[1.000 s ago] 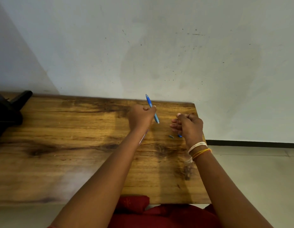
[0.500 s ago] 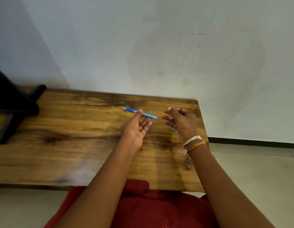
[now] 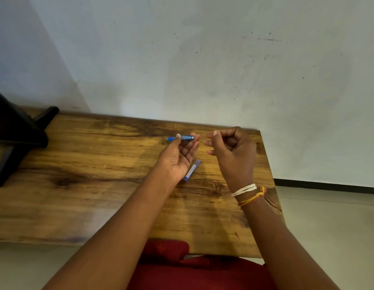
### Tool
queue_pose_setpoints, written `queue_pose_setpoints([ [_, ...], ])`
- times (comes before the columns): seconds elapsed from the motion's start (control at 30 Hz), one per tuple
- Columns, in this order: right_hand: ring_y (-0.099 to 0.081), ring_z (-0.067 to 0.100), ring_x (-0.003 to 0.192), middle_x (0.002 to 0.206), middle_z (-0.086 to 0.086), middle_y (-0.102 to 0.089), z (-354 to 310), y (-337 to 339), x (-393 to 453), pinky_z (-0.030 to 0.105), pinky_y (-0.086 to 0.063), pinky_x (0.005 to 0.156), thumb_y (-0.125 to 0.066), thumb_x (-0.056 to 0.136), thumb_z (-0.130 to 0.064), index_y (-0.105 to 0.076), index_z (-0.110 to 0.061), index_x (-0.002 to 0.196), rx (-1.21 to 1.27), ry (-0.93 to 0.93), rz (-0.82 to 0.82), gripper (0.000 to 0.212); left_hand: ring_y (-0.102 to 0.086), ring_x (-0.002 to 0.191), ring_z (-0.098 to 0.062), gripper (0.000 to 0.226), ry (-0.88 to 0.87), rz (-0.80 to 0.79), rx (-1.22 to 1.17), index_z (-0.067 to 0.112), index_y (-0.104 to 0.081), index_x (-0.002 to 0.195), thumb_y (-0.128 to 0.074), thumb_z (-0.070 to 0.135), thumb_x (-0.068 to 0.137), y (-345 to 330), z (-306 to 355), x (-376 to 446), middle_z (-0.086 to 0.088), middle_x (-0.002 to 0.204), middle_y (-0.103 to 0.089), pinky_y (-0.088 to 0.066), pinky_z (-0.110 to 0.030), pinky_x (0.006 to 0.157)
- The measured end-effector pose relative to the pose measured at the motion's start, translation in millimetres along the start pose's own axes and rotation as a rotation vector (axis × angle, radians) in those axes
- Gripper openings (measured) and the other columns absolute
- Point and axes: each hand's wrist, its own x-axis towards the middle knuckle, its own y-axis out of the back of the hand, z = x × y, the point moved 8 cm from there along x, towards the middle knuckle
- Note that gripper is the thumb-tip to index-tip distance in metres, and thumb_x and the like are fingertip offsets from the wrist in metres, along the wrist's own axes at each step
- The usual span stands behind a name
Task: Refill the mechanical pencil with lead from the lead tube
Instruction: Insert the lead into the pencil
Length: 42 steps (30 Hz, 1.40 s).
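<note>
**Pencil in hand, lead tube lying on the counter**

The left hand (image 3: 177, 158) is palm up above the wooden counter (image 3: 98, 164), its fingers (image 3: 189, 146) loosely curled, holding the blue mechanical pencil (image 3: 183, 138) roughly level between thumb and fingertips. The end nearer the right hand looks dark and open, but whether its cap is off is too small to tell.

The right hand (image 3: 234, 151) hovers just beside that end, thumb and forefinger pinched together, the other fingers curled in. Whether a lead sits in that pinch cannot be told; nothing that thin shows.

The lead tube (image 3: 192, 170), a slim blue case, lies flat on the counter just below and between the two hands, touched by neither. A dark stand (image 3: 16, 139) sits far off at the left edge.

As a judgement, the refill is midway: the pencil is presented and the right hand is poised as if to feed something in. Left to do are seating the lead, capping the pencil and closing the tube.
</note>
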Motion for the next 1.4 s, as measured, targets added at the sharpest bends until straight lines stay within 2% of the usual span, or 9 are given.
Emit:
queue_pose_setpoints([
  [0.17,-0.075,0.018,0.073,0.082,0.012,-0.074,-0.7,-3.2,-1.6,0.025,-0.058,0.054,-0.065,0.088,-0.01,-0.063,0.002,0.088,0.0,0.002,-0.038,0.012,-0.074,0.065,-0.02,0.019,-0.001,0.001,0.011,-0.004,-0.058,0.093,-0.055,0.016,0.093,1.6,1.6,-2.6,-0.019,0.073,-0.074,-0.059,-0.027,0.053],
  [0.47,-0.075,0.017,0.075,0.083,0.011,-0.075,1.7,-5.5,-2.2,0.035,-0.062,0.062,-0.066,0.088,-0.012,-0.064,-0.006,0.085,-0.068,0.025,-0.056,0.007,-0.074,0.064,-0.02,0.022,0.004,-0.018,0.001,-0.005,-0.059,0.09,-0.054,0.016,0.094,0.5,4.2,-0.9,-0.019,0.073,-0.074,-0.06,-0.027,0.055],
  [0.73,-0.075,0.014,0.073,0.081,0.007,-0.075,3.1,-3.1,-0.5,0.033,-0.062,0.063,-0.069,0.085,-0.014,-0.067,-0.007,0.084,-0.076,0.025,-0.033,0.008,-0.074,0.064,-0.02,0.02,0.001,-0.017,0.004,-0.004,-0.059,0.09,-0.054,0.016,0.094,2.0,5.2,1.8,-0.019,0.074,-0.074,-0.061,-0.028,0.059],
  [1.23,-0.075,0.016,0.075,0.083,0.009,-0.075,3.2,-3.7,-2.0,0.042,-0.062,0.067,-0.07,0.085,-0.017,-0.069,-0.001,0.089,-0.12,0.031,-0.02,0.016,-0.074,0.065,-0.02,0.018,0.007,-0.012,0.008,-0.003,-0.058,0.091,-0.056,0.015,0.093,6.0,5.1,1.8,-0.019,0.074,-0.074,-0.059,-0.027,0.053],
  [1.4,-0.075,0.018,0.074,0.081,0.01,-0.075,5.1,-5.8,-2.1,0.045,-0.062,0.067,-0.07,0.085,-0.015,-0.069,-0.005,0.086,-0.127,0.025,-0.035,0.01,-0.074,0.065,-0.02,0.019,0.006,-0.022,0.007,-0.004,-0.059,0.093,-0.055,0.015,0.093,5.4,5.4,2.8,-0.019,0.074,-0.074,-0.059,-0.026,0.053],
])
